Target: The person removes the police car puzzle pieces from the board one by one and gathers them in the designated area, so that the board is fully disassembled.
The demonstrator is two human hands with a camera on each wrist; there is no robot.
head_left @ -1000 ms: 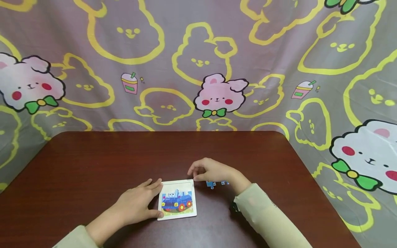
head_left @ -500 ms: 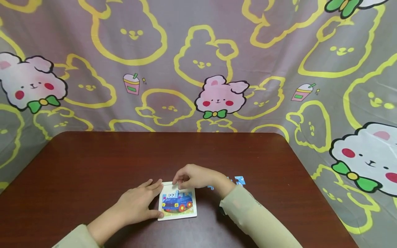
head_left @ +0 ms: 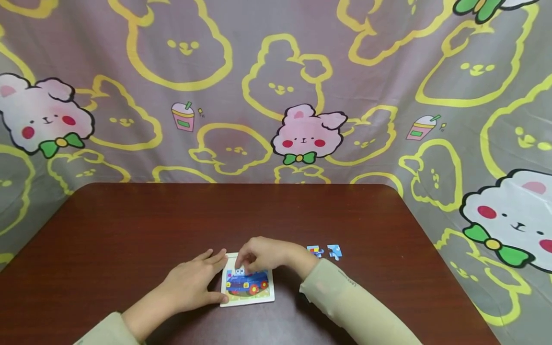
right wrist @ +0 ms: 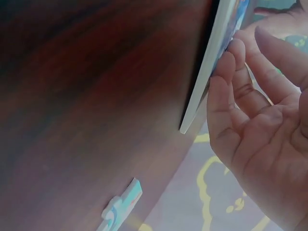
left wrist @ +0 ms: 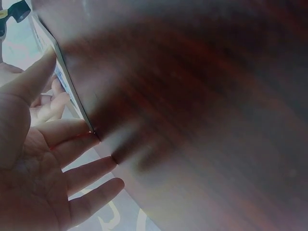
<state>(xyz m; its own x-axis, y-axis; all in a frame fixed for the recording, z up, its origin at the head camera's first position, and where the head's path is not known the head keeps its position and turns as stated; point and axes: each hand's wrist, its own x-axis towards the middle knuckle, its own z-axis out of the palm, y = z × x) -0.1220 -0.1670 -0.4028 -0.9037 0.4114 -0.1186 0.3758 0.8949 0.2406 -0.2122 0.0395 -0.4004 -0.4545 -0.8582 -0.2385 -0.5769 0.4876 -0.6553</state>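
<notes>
A square jigsaw puzzle with a white frame point(head_left: 254, 303) lies on the table, its picture showing a blue truck point(head_left: 258, 279) with red and yellow wheels. Along the frame's left side rests my left hand point(head_left: 189, 282): the thumb touches the lower left corner, the index fingertip the upper left one. In the left wrist view its other fingers point(left wrist: 91, 175) stretch out straight. My right hand point(head_left: 265, 254) is over the upper part of the puzzle, its fingertips at the picture. From the right wrist view, its fingers point(right wrist: 224, 67) bend loosely and the thumb stands apart, with no piece showing between them.
Loose blue jigsaw pieces point(head_left: 334, 251) lie right of the frame, partly behind the right wrist. The right wrist view shows one piece point(right wrist: 120, 207) on the table. A cartoon-printed curtain point(head_left: 258, 96) hangs behind the brown table point(head_left: 172, 215).
My right hand has moved left from beside the frame's upper right corner to over the picture, uncovering loose pieces at the right. The left hand has stayed at the frame.
</notes>
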